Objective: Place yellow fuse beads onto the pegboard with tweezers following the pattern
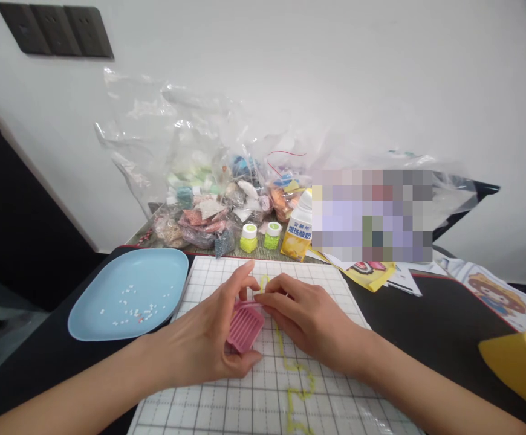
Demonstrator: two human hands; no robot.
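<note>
A small pink ridged tray (245,329) is held tilted in my left hand (220,320), between the thumb below and the fingers above. My right hand (306,311) is closed in a pinch at the tray's upper right edge, where a thin pink strip shows; the fingertips partly hide that spot. Both hands are over a white gridded board (217,399). A winding outline of yellow-green beads (301,380) runs down the board, partly behind my right hand.
At left, a blue plate (100,284) holds scattered white beads. Behind the board stand two white-capped jars of yellow-green beads (248,238), a yogurt bottle (297,229) and plastic bags of coloured packets (204,220). Printed papers (494,290) and a yellow object (517,365) are at right.
</note>
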